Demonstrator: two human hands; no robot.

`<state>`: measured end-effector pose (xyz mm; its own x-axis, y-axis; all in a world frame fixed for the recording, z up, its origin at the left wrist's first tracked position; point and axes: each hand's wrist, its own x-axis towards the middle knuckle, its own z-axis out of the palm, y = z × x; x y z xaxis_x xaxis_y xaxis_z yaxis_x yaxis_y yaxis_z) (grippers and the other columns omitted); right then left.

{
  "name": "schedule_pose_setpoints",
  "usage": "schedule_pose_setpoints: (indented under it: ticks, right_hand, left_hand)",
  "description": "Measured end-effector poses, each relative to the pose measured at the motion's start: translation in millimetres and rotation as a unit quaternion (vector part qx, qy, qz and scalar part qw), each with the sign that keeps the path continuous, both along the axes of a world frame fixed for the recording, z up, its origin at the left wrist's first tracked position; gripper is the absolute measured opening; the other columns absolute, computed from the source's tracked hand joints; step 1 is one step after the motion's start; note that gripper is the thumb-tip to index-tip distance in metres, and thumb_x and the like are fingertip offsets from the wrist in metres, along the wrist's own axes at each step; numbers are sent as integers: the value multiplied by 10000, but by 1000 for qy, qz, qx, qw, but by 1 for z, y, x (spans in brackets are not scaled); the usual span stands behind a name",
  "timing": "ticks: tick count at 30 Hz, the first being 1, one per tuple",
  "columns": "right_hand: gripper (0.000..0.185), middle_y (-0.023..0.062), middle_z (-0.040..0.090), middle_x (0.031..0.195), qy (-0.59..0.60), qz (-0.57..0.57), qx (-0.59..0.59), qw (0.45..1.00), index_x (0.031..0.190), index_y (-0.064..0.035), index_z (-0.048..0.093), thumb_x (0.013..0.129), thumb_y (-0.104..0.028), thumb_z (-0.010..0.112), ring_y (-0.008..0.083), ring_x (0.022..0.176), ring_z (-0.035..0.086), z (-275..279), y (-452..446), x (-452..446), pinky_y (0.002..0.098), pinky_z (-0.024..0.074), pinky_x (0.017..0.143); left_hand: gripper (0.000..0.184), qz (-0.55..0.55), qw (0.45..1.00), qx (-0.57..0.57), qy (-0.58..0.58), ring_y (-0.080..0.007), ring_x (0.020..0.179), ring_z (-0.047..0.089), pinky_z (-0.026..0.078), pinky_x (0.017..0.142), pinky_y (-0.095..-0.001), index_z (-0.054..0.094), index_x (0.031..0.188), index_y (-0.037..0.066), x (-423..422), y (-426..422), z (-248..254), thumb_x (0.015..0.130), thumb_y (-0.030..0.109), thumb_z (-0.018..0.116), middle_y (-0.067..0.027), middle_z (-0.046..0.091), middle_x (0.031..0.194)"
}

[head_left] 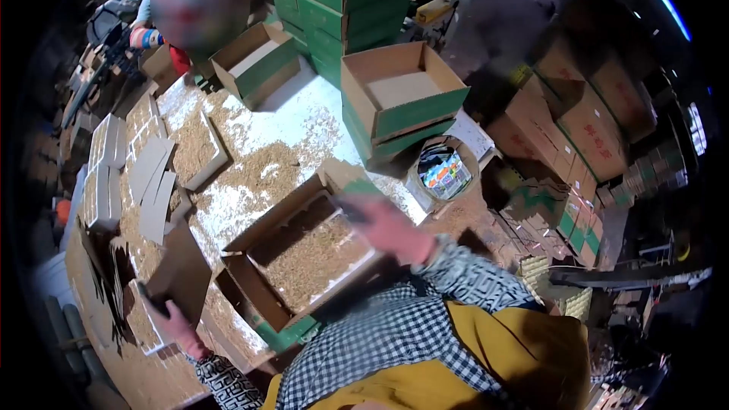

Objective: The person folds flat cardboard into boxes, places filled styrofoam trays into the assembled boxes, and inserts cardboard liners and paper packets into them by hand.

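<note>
An open cardboard box (262,290) stands in front of me, holding a white-edged tray filled with light brown loose grain-like material (311,258). My right hand (391,229), in a pink glove with dark fingers, is over the box's right side; motion blurs its fingers. To the left of the box, my left hand (181,328), gloved alike, grips the lower edge of a brown cardboard sheet (184,262), which stands tilted. Grey flat card pieces (150,175) lie beyond that sheet.
Loose material covers much of the white table (292,118). White-rimmed trays (199,152) stand at left. Open green-and-brown boxes (406,95) and a tall box stack (334,11) rise behind. A round bin (444,175) with colourful packets sits right. Another person (201,11) is at the back.
</note>
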<state>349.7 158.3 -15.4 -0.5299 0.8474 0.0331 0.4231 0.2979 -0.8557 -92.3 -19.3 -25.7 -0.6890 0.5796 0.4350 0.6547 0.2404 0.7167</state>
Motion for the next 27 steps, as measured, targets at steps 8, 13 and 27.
schedule_pose_setpoints:
  ticks: [8, 13, 27]
  right_hand:
    - [494, 87, 519, 1235, -466, 24, 134, 874, 1276, -173, 522, 786, -138, 575, 303, 1131, 492, -117, 103, 225, 410, 397, 953]
    - [300, 101, 652, 947, -260, -102, 196, 940, 1082, -155, 640, 797, -246, 615, 271, 943, 599, -141, 117, 252, 358, 455, 848]
    - [356, 99, 579, 1103, 273, -159, -146, 938, 1192, -28, 547, 886, -192, 624, 180, 1002, 553, -27, 38, 92, 310, 459, 867]
  left_hand:
    - [406, 47, 967, 198, -155, -209, 1035, 553, 449, 900, -321, 496, 1268, -40, 116, -10, 33, 915, 150, 557, -113, 559, 1212]
    - [356, 24, 959, 193, -204, -225, 1096, 521, 432, 949, -339, 524, 1247, -31, 98, -29, 14, 939, 146, 506, -134, 544, 1234]
    - [454, -64, 990, -15, 128, -259, 1253, 433, 338, 1065, -373, 438, 1341, -4, 73, -51, 9, 917, 135, 523, -171, 421, 1393]
